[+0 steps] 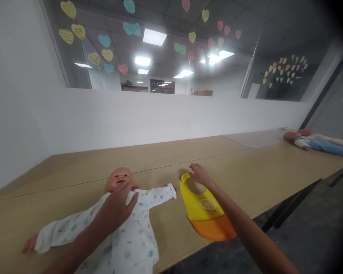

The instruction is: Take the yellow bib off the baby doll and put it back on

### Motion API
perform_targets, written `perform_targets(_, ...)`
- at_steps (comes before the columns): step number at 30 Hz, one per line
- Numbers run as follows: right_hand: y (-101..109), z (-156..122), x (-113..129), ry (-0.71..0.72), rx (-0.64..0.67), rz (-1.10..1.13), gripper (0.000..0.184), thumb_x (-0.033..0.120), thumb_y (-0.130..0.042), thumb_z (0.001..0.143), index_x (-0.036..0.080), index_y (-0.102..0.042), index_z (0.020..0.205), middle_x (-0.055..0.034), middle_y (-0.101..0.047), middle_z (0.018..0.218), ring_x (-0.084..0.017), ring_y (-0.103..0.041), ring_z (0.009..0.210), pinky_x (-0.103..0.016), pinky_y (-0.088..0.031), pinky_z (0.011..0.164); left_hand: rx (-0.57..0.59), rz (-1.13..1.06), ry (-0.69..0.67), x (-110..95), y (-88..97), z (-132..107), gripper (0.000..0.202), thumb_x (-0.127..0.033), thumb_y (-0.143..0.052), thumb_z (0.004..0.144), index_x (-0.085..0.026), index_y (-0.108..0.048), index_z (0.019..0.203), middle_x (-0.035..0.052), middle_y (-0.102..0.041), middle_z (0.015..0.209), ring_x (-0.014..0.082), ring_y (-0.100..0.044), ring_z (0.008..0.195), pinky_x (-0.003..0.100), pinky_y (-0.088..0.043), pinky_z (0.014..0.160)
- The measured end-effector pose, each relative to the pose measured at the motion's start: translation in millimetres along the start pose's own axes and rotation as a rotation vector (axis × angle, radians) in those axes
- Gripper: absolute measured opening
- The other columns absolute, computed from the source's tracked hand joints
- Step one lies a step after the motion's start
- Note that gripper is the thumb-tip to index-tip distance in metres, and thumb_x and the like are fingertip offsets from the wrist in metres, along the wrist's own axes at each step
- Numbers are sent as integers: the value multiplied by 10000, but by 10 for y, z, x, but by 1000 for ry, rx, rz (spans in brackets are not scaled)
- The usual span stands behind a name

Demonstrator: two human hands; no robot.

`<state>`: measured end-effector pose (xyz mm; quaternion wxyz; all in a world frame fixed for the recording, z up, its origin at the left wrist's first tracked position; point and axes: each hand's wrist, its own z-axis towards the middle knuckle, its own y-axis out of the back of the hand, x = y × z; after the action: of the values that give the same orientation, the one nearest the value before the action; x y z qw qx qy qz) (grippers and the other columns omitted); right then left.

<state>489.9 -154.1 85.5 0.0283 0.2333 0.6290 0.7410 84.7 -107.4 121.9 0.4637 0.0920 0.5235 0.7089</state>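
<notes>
A baby doll (137,224) in a white patterned outfit lies on its back on the table, arms spread to both sides. My left hand (117,205) rests over its upper chest, just below the chin, with the thumb held away from the fingers. To the doll's right lies a yellow bib (194,201) with a citrus-slice print and an orange bottom pocket. Close to one neck strap of the bib is my right hand (200,175), its fingers slightly bent and apart. My right forearm covers the bib's right side.
The long wooden table (165,167) runs along a white wall (148,118) under windows with heart-shaped notes. Further dolls (317,142), one in blue, lie at the table's far right. The table's front edge drops to a dark floor.
</notes>
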Motion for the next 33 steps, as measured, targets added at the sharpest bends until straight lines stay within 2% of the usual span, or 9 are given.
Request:
perform_targets(2, 4, 29, -388, -85, 48, -46, 377, 231, -678, 1009, 20, -675, 1321, -266, -632, 1391, -348, -584, 1363, -359, -430, 1093, 98, -53, -60, -324, -98, 170, 328, -447, -408, 1037, -229, -648, 1082, 108, -748, 1155, 287, -701, 1126, 422, -543, 996)
perform_targets(5, -49, -48, -735, -135, 99, -32, 310, 270, -696, 1001, 56, -729, 1223, -215, -701, 1289, -319, -643, 1294, -333, -469, 1051, 226, -71, -94, -682, -292, 390, 286, -370, -392, 1028, -221, -631, 1082, 111, -739, 1169, 288, -703, 1122, 440, -540, 994)
perform_targets(11, 170, -323, -804, -84, 109, 146, 301, 295, -632, 1013, 56, -724, 1170, -194, -721, 1264, -265, -695, 1135, -309, -517, 946, 355, -112, -135, -878, -602, 526, 257, -326, -410, 1001, -220, -624, 1097, 102, -725, 1195, 281, -696, 1130, 443, -533, 990)
perform_targets(14, 566, -501, -627, 2, 122, 382, 312, 409, -579, 1022, 126, -692, 1087, -103, -733, 1116, -181, -699, 927, -248, -539, 763, 357, -155, -133, -834, -638, 532, 241, -336, -438, 979, -226, -634, 1068, 93, -736, 1147, 268, -707, 1076, 415, -542, 950)
perform_targets(17, 1038, -699, -320, 150, 142, 799, 395, 517, -713, 920, 147, -575, 901, -4, -590, 802, -103, -566, 662, -190, -439, 571, 367, -232, -69, -776, -647, 591, 286, -418, -471, 976, -216, -641, 1085, 113, -754, 1152, 272, -726, 1062, 409, -549, 945)
perform_targets(20, 1457, -885, 75, 256, 171, 952, 459, 543, -803, 888, 154, -559, 879, 11, -544, 778, -80, -549, 643, -171, -440, 563, 405, -431, 37, -759, -655, 674, 473, -601, -480, 989, -196, -653, 1162, 134, -759, 1245, 281, -720, 1151, 411, -546, 1017)
perform_targets(23, 1745, -1032, 468, 359, 228, 1052, 448, 531, -841, 892, 149, -609, 921, 9, -560, 783, -73, -554, 638, -165, -457, 570, 532, -771, 297, -816, -618, 687, 668, -782, -502, 950, -198, -696, 1209, 130, -751, 1352, 294, -695, 1276, 385, -543, 1071)
perform_targets(27, 1935, -1154, 875, 507, 198, 1184, 372, 461, -858, 908, 151, -693, 1030, 3, -605, 841, -64, -575, 681, -145, -476, 600, 697, -1318, 553, -921, -385, 521, 687, -795, -652, 889, -184, -776, 1179, 116, -784, 1322, 294, -686, 1325, 322, -535, 1099)
perform_targets(33, 1898, -1326, 1337, 611, 247, 1337, 289, 367, -808, 941, 170, -689, 1117, -73, -735, 1167, -83, -595, 683, -194, -540, 596, 472, -1352, 615, -736, 356, 27, 521, -603, -847, 845, -184, -799, 1150, 106, -803, 1237, 273, -752, 1139, 296, -598, 908)
